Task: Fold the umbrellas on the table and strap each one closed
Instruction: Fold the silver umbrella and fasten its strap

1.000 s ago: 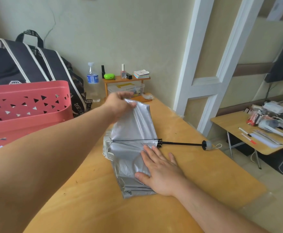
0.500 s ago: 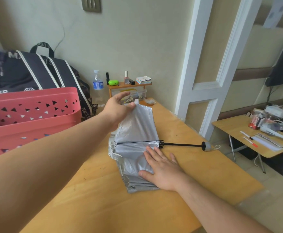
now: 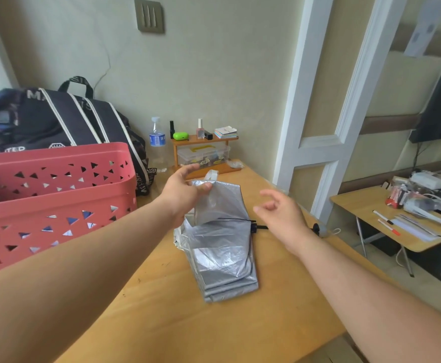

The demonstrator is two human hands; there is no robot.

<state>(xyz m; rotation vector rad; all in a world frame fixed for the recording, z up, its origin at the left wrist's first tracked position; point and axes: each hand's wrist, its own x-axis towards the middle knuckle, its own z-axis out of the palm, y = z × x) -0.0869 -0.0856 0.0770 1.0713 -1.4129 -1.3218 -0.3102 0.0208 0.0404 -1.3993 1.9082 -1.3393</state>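
Head view: I see a silver umbrella (image 3: 222,247) half folded on the wooden table (image 3: 161,323).

My left hand (image 3: 185,191) pinches the far edge of the canopy and lifts it off the table, the white strap (image 3: 212,174) poking up just beyond my thumb. My right hand (image 3: 279,213) hovers above the black shaft (image 3: 261,227), fingers loosely curled, holding nothing. A red basket (image 3: 54,195) stands on the left, near the umbrella.
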